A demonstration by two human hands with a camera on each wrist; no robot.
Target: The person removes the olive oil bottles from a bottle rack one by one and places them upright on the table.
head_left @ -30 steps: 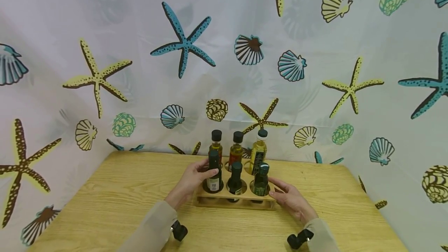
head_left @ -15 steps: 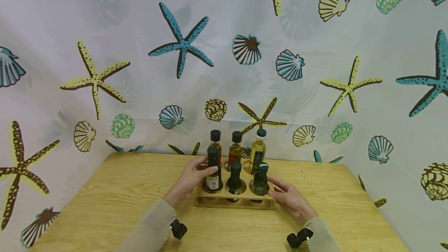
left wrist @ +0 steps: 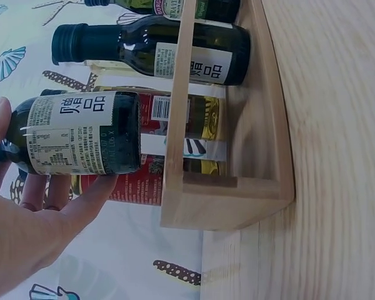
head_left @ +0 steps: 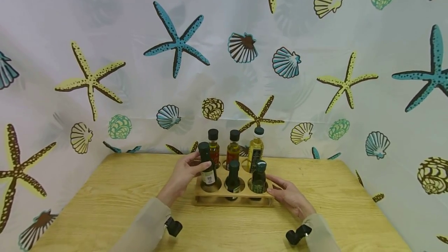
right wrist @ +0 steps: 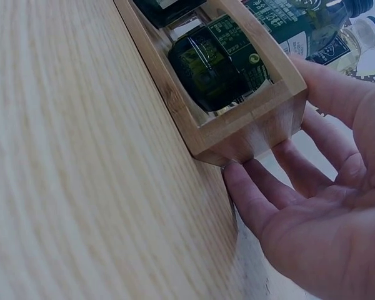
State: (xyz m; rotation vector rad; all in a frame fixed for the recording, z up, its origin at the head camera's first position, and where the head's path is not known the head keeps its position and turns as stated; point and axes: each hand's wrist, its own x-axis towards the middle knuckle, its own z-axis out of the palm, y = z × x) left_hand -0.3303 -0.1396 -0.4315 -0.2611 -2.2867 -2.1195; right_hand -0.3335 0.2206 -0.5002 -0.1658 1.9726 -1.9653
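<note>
My left hand (head_left: 183,172) grips a small dark bottle (head_left: 209,172) by its upper part, black cap up. The bottle leans left over the front left hole of a wooden bottle rack (head_left: 213,194). In the left wrist view, the base of this white-labelled bottle (left wrist: 75,134) is apart from the rack's top board (left wrist: 175,125). My right hand (head_left: 288,195) holds the rack's right end, thumb near the front corner and fingers against the end panel (right wrist: 256,128). Some of its fingertips are hidden in the head view.
A dark bottle (head_left: 233,178) and a green one (head_left: 259,178) stand in the front row. Behind are two red-labelled oil bottles (head_left: 214,151) (head_left: 233,153) and a taller yellow oil bottle (head_left: 256,153). A patterned curtain (head_left: 224,84) hangs behind the wooden table (head_left: 140,189).
My left hand has raised the dark bottle out of its hole and tilted it to the left. The right hand stays on the rack; the head view has shifted slightly.
</note>
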